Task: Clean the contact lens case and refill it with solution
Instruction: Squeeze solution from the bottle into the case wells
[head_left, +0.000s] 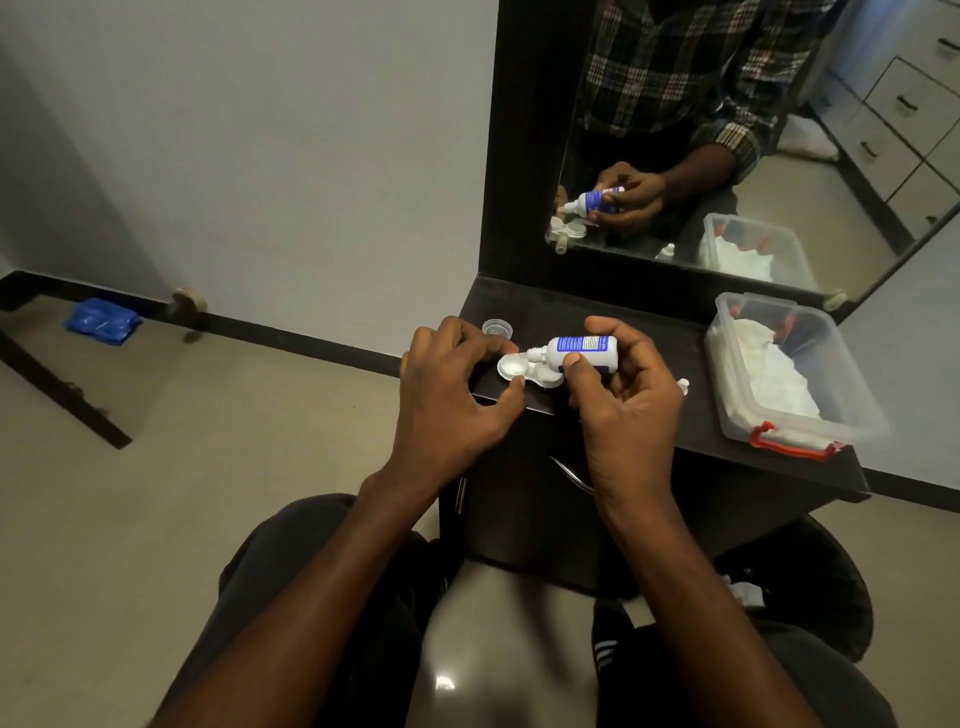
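Dark counter (649, 332): left hand (457, 384) steadied the open lens case (519, 370); right hand (623, 400), at three o'clock, gripped the solution bottle (576, 351), refilling apparently just underway.

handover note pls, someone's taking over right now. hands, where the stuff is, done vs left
Left hand: fingers pinch the contact lens case and steady it at the front left edge of the dark tabletop.
Right hand: grips the solution bottle, tipped sideways, nozzle over the case's left well.
A clear cap lies behind the case; a small white item sits to the right of the right hand.
Done: case open, bottle uncapped.
Left: cannot tell the fill level; fill both wells, close the case.
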